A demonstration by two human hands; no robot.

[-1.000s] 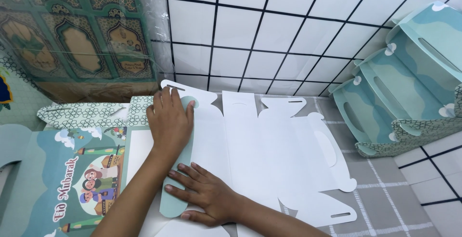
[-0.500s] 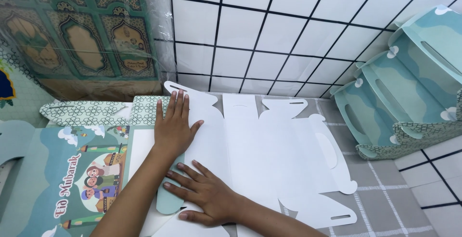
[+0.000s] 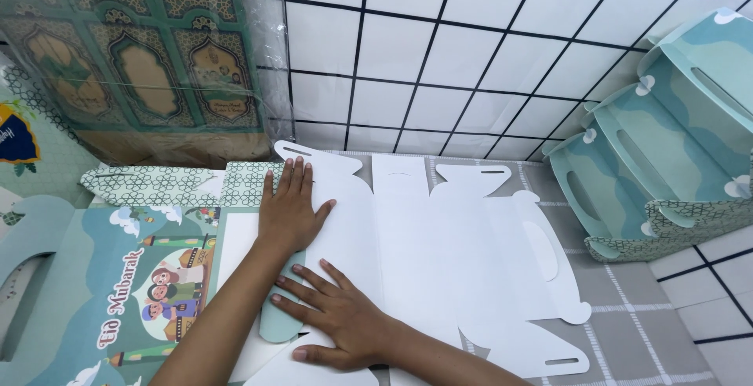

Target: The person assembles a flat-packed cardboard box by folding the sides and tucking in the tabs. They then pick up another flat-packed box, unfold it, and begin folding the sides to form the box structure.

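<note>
Both palms pressed flat on a white unfolded box blank (image 3: 439,260), white side up: left hand (image 3: 290,209) on the folded teal flap (image 3: 276,319) near its upper part, right hand (image 3: 341,319) lower, fingers spread over the same flap. To the left, a printed teal sheet (image 3: 102,292) with cartoon figures; behind it, a wrapped stack of green patterned cards (image 3: 133,56) against the tiled wall (image 3: 439,49). On the right, folded teal boxes (image 3: 667,151) nested in a leaning row.

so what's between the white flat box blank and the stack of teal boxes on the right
Only bare grey checked mat lies between the white box blank and the stacked teal boxes, seen in the head view.
</note>
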